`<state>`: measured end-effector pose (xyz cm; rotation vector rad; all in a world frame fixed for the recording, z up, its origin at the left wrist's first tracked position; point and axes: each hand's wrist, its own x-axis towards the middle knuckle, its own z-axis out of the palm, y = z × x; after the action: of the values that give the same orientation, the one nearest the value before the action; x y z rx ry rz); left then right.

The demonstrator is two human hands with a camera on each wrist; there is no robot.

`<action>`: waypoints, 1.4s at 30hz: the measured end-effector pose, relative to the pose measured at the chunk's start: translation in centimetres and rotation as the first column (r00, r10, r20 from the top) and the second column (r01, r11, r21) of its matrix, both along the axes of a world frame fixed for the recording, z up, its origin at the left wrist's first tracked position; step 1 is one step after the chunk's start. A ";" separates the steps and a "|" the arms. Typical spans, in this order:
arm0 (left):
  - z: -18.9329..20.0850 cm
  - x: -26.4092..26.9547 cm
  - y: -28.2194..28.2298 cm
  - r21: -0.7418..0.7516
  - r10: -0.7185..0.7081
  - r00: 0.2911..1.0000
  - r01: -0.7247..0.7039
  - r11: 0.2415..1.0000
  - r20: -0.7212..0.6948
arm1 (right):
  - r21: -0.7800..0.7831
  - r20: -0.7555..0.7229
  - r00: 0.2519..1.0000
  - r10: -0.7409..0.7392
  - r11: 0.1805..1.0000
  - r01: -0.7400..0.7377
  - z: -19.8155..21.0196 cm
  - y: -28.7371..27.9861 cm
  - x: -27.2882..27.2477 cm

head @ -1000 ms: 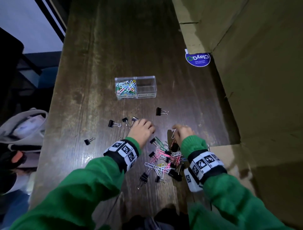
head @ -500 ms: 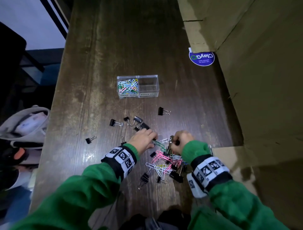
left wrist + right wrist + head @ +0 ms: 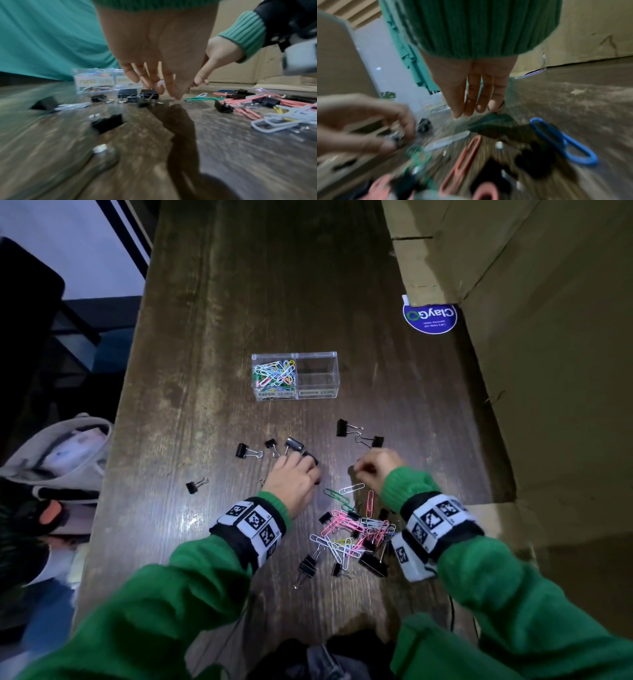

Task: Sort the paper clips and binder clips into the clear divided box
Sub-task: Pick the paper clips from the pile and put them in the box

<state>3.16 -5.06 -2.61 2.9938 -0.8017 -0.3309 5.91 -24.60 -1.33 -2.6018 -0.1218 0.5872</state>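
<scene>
The clear divided box (image 3: 294,356) stands mid-table; its left compartment holds several coloured paper clips (image 3: 274,373), and its right compartment (image 3: 317,374) looks empty. A mixed pile of paper clips and black binder clips (image 3: 356,529) lies between my wrists. My left hand (image 3: 308,467) sits at the pile's far left, fingers curled on a black binder clip (image 3: 310,457); the right wrist view shows it blurred, pinching something dark and silver. My right hand (image 3: 359,470) hovers just right of it, fingers straight and pointing down (image 3: 471,109), holding nothing. Two binder clips (image 3: 376,441) lie beyond it.
Loose binder clips lie left of my left hand (image 3: 245,450) and near the table's left edge (image 3: 192,487). A tall cardboard box (image 3: 548,371) walls the right side, with a blue sticker (image 3: 430,316) at its foot. A grey bag (image 3: 58,453) sits off the left edge.
Both hands have moved forward from the pile. A second binder clip now lies beside the one at the far right. My left fingers have closed on the clip ahead of them.
</scene>
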 end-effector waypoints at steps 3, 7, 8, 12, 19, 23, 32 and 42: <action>0.1 0.3 -1.8 -0.022 -0.117 0.991 0.116 0.993 -0.061 | -0.049 -0.031 0.990 0.140 0.989 -0.142 -1.2 0.7 -1.2; -0.3 0.7 -3.1 -0.131 -0.065 0.974 0.037 0.991 -0.215 | -0.102 -0.045 0.996 0.080 0.991 -0.084 -1.2 0.3 -1.2; -0.5 0.8 -3.1 -0.164 -0.054 0.969 0.014 0.986 -0.242 | -0.106 -0.047 0.998 0.042 0.993 -0.047 -1.1 -0.1 -1.0; -0.5 0.8 -2.9 -0.231 -0.040 0.955 -0.030 0.972 -0.295 | 0.048 -0.070 0.963 -0.262 0.963 0.265 -1.4 -3.3 -0.5; 0.1 0.3 -4.2 -0.390 0.150 0.855 -0.374 0.841 -0.497 | -0.169 -0.121 0.890 -0.439 0.893 0.417 -0.7 -5.4 -2.5; -0.2 -0.2 -5.7 -0.386 0.188 0.848 -0.409 0.827 -0.496 | -0.169 -0.214 0.837 -0.503 0.864 0.475 -1.7 -4.7 -2.9; -0.2 -0.2 -5.6 -0.091 0.142 0.925 -0.185 0.978 -0.353 | 0.005 -0.197 0.850 -0.488 0.867 0.498 -0.9 -4.6 -3.4; 0.6 2.2 -3.1 -0.164 0.235 0.938 -0.281 0.946 -0.255 | -0.162 -0.217 0.932 -0.291 0.952 0.260 0.8 -1.0 -4.0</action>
<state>5.33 -8.12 -2.04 2.7580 -0.3863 -0.5429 1.95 -25.58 -0.57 -2.5818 0.3674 0.8197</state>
